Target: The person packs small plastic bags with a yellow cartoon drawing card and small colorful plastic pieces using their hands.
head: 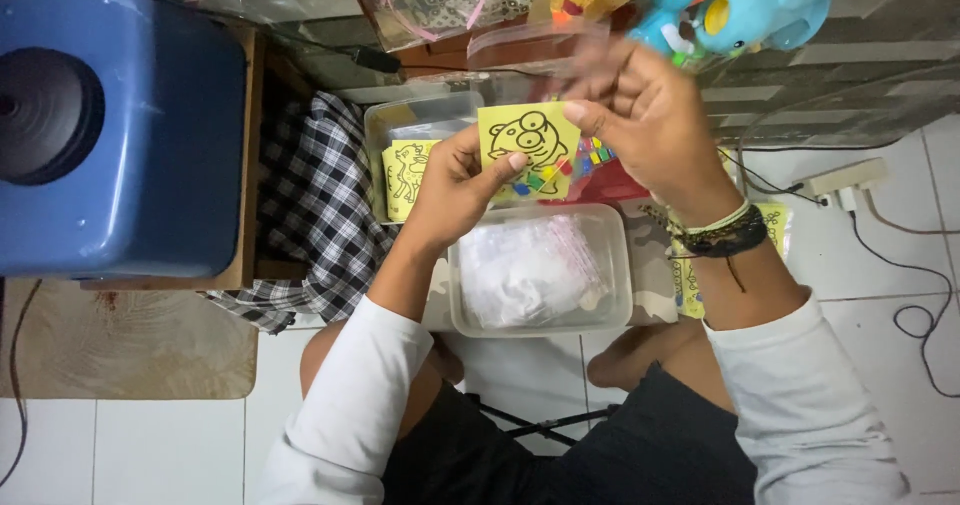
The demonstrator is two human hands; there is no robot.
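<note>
held up between both hands, above the lap: a small yellow card point(528, 145) with a black cartoon outline, some small coloured pieces at its lower right edge. left hand point(455, 187) closed on the card's lower left corner, thumb pressed on the front. right hand point(640, 105) pinching the top right corner, together with a thin clear plastic sleeve point(540, 47), blurred, glossy, very floppy. better to keep the card flat and stiff with the left hand, and to open the sleeve mouth wide, since such film clings and folds easily. just below, a clear plastic tub point(610, 310) with crinkled transparent bags inside, soft and shiny. farther, another clear tub point(425, 110) with more yellow cards. at left, a checked cloth point(320, 205), woven and matte, and a smooth blue plastic box point(150, 145).
</note>
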